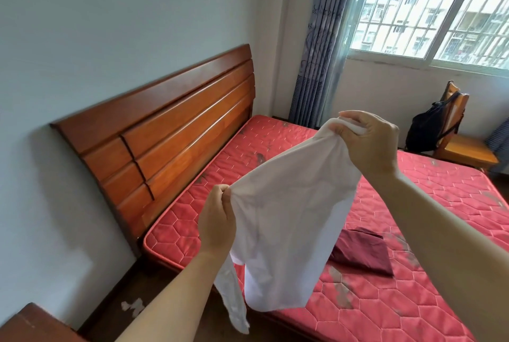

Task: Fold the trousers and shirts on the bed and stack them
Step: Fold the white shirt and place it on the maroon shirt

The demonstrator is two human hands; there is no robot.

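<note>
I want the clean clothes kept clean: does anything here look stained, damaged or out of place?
The bare red mattress carries grey, worn-looking blotches, thickest beside the folded maroon garment. Pale flecks low by the bed frame look like chipped paint.

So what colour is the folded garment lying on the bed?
Dark red, a maroon shade; the folded garment shows plainly in the head view on the bed.
</note>
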